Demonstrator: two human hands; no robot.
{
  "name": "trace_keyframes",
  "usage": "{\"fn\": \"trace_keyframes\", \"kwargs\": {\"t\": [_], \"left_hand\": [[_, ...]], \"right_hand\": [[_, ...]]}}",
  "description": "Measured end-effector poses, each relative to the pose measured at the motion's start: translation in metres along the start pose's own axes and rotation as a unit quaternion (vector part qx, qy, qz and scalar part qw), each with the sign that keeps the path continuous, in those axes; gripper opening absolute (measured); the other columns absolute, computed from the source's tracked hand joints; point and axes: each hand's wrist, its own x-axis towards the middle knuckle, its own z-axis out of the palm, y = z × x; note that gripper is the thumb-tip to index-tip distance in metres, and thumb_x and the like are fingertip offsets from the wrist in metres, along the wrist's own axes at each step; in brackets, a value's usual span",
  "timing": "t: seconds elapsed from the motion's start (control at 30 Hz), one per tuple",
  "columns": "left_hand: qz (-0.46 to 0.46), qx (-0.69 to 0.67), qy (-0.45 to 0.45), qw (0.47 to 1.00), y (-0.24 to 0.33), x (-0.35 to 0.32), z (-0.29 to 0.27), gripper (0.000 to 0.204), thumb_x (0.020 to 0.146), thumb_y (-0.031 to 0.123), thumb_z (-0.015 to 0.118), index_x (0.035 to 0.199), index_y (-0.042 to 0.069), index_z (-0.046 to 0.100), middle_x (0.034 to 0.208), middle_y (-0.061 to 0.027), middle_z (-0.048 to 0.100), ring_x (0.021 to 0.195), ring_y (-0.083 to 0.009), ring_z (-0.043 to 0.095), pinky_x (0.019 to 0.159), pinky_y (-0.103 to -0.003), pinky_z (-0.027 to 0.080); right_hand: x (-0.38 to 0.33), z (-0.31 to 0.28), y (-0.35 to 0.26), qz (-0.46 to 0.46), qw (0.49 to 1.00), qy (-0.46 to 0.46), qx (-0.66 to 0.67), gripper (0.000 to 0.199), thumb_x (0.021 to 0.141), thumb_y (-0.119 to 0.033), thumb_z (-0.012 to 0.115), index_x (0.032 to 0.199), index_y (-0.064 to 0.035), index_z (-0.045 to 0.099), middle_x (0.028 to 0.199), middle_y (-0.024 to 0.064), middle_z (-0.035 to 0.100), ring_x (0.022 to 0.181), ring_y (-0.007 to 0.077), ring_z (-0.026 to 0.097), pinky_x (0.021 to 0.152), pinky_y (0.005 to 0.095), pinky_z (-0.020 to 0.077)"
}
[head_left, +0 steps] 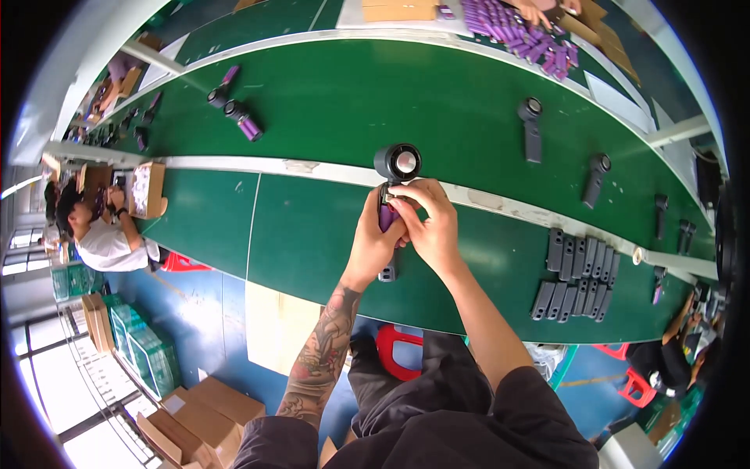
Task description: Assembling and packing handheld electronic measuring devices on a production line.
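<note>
**Handheld Fan (398, 162) Positioned Between Both Hands Above the Workbench (312, 223)**

The handheld fan is pointing its dark round head away from the wearer, near the pale rail (289, 166); its purple handle core (386, 216) is showing between the hands. The left hand (373, 244) is curling closed around the handle core; the right hand (430, 223) is holding its thumb and forefinger nearly together at the top of the handle, just below the head; whether these fingertips are gripping a small part cannot be told. A dark grey shell end (387, 273) is protruding below the left hand; its connection to the fan is hidden by the fingers.

To the right, grey handle shells (580, 275) are lying side by side in two rows on the workbench; a tape roll (638, 255) is standing near them, by the rail. Beyond the rail, the green belt (375, 94) is carrying purple-handled fans (243, 122) at left and grey-handled fans (531, 131) at right; past its far edge, purple parts (522, 35) are lying heaped near another person's hands (537, 11).

At far left, a co-worker in a white top (113, 248) is sitting beside a carton (155, 191); below the workbench, a red stool (388, 356) is showing by the wearer's legs; brown cardboard boxes (226, 400) are standing on the floor at lower left, near teal crates (144, 356).
</note>
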Motion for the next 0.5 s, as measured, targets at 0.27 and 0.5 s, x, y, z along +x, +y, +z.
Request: {"fn": "trace_keyframes", "kwargs": {"t": [0.27,0.5], "left_hand": [[0.088,-0.077,0.05,0.992,0.019,-0.033,0.008,0.04,0.103,0.011,0.043,0.142,0.001,0.038,0.088,-0.0076,0.057,0.071,-0.011,0.053,0.063,-0.024,0.046],[0.123,-0.03,0.1,0.987,0.024,-0.037,0.016,0.036,0.106,0.014,0.039,0.14,0.001,0.04,0.084,-0.0067,0.058,0.066,-0.0109,0.053,0.059,-0.024,0.045]], "right_hand": [[-0.001,-0.006,-0.045,0.015,0.994,0.0,0.108,0.023,0.082,0.008,0.069,0.103,-0.0024,0.067,0.099,0.0069,0.065,0.073,0.0149,0.061,0.065,0.0257,0.0517],[0.003,-0.012,-0.057,-0.043,0.998,-0.021,0.042,0.022,0.082,0.009,0.068,0.1,-0.0032,0.068,0.099,0.0075,0.066,0.073,0.0154,0.062,0.066,0.0263,0.052]]}}
